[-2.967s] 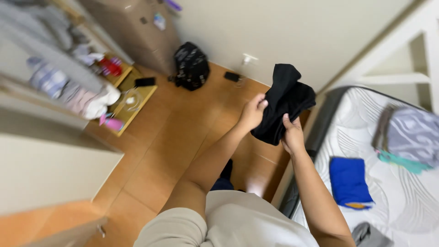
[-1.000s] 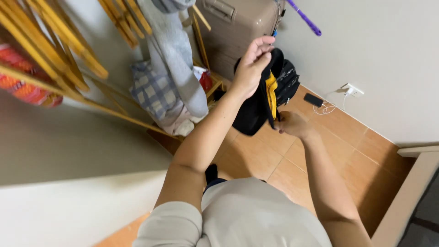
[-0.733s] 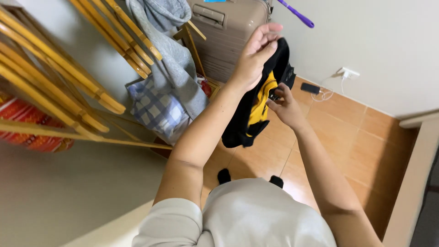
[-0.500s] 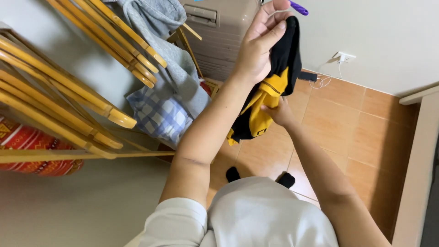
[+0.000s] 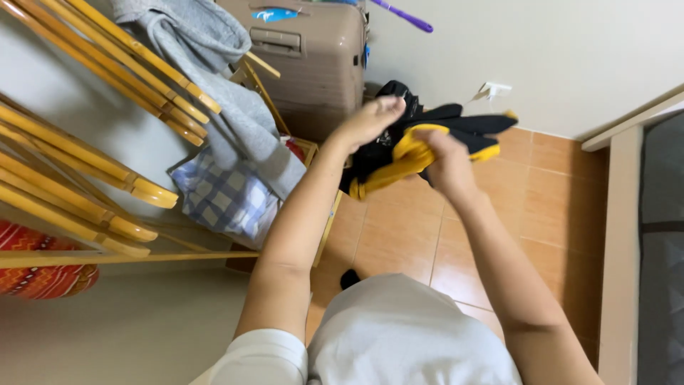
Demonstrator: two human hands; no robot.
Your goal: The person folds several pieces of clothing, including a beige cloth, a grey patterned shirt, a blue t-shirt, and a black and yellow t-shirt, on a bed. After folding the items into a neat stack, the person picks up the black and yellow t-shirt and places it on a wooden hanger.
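Since half a second earlier, both hands had lowered the black-and-yellow garment (image 5: 420, 146) to chest height; left hand (image 5: 370, 121) and right hand (image 5: 445, 160) each gripped it closed; its long axis ran left-low to right-high, above the tiled floor (image 5: 541, 207).

Soft, even indoor light, fairly bright, with no glare. Faint shadows lie under the rack (image 5: 107, 178) at nine o'clock. Both hands (image 5: 374, 121) and the garment (image 5: 420, 146) at twelve are slightly motion-blurred. Wide-angle bending shows at the edges, where the bed frame (image 5: 616, 235) at three o'clock leans.
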